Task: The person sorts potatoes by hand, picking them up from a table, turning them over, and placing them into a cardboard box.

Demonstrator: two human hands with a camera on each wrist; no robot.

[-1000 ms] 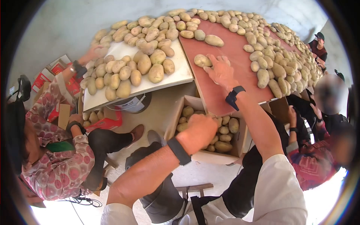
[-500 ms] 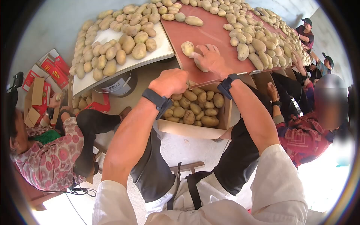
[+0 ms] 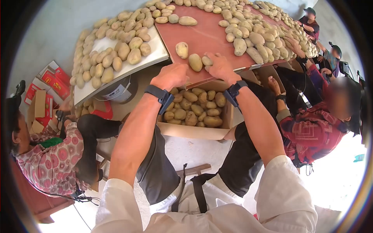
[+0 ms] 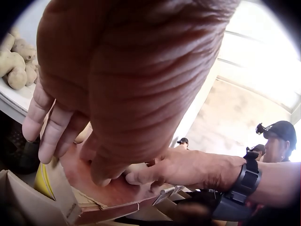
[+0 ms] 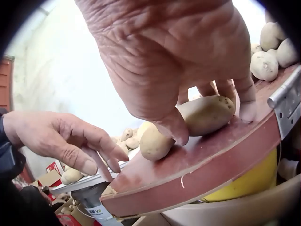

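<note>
My right hand [image 3: 220, 66] is on the red board, thumb and fingers around a potato [image 5: 209, 115]. A second potato [image 5: 155, 142] lies beside that thumb, and in the head view this potato [image 3: 195, 62] sits between my hands. Slightly farther back on the board rests a third, yellowish potato [image 3: 182, 50]. At the board's near left corner my left hand [image 3: 173, 75] hovers with loosely bent fingers and nothing in them, as the right wrist view confirms. Below the hands stands a cardboard box [image 3: 194, 130] full of potatoes [image 3: 191, 117].
Potatoes are heaped on the white board [image 3: 130, 70] at left and along the red board [image 3: 186, 33] at back and right. A bucket [image 3: 118, 93] stands under the white board. People sit close on both sides, one in a patterned shirt [image 3: 58, 165].
My right hand has slid potatoes toward the board's near edge and now holds one there. The left hand has risen from over the box to the board's corner, its fingers loosening. The view has shifted.
</note>
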